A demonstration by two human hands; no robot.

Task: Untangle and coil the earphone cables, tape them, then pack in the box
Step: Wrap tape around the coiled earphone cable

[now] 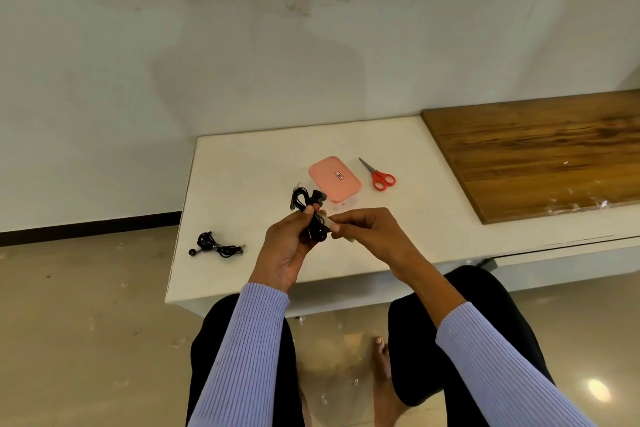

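Left hand (289, 246) closed around a coiled black earphone bundle (308, 215), long axis roughly upright, loops pointing away toward the pink box (335, 178). Right hand (367, 230) pinching clear tape (329, 222) against the bundle's middle, above the white table (249, 166).

Matt white table (263, 166), grainy wood board (540, 156) (scuffed), glossy plastic box (334, 178).
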